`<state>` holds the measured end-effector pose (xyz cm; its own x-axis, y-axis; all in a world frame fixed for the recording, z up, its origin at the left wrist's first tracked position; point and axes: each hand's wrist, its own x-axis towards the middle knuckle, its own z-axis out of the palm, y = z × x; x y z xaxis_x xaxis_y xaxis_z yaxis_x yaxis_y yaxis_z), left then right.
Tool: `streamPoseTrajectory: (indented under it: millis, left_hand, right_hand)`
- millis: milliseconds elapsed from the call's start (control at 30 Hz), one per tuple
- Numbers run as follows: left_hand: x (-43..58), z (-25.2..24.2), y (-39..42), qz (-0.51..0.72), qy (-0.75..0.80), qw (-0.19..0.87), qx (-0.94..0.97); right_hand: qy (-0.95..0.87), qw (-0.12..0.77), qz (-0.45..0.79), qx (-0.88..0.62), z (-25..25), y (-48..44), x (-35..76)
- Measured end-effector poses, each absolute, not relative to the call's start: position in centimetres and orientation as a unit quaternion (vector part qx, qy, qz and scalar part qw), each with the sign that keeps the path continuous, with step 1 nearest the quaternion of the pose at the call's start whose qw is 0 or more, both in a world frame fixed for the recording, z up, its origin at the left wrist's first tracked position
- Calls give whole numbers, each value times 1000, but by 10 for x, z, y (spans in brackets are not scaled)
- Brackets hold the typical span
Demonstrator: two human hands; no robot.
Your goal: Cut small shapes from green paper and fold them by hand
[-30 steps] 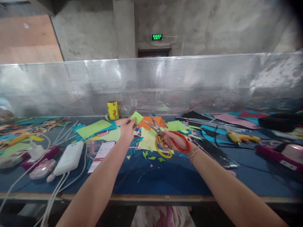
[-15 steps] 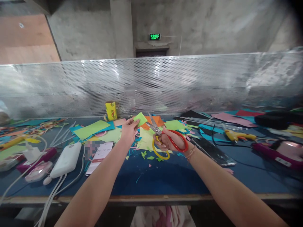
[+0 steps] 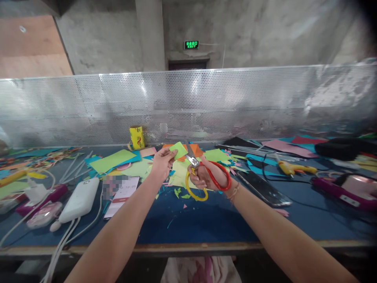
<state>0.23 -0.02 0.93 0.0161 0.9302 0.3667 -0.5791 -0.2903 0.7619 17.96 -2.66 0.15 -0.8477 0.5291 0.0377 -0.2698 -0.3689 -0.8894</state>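
My left hand pinches a small light green paper piece and holds it up over the blue table. My right hand grips scissors with one red and one yellow handle loop. The metal blades point up and left, with their tips at the right edge of the green piece. Below both hands lie yellow-green and orange paper sheets and small cut scraps.
A phone with a lit screen, a white power bank and cables lie at the left. A second dark phone, a yellow glue gun and a pink device are at the right. A perforated metal screen backs the table.
Both hands have drawn closer together. The green piece has moved right toward the scissors, and the blades have gone from well apart from the paper to meeting its edge.
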Motion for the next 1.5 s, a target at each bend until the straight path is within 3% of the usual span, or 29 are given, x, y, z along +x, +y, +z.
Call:
streamPoseTrajectory:
  millis: [567, 1067, 1500]
  left_hand:
    - [3, 12, -3, 685, 191, 562, 422]
    - [7, 11, -6, 667, 181, 575, 438]
    - [12, 5, -4, 669, 197, 578, 423]
  right_hand:
    - [-540, 268, 784, -149, 3, -27, 172]
    - [-493, 255, 825, -110, 10, -34, 173]
    - [-533, 302, 780, -126, 6, -33, 163]
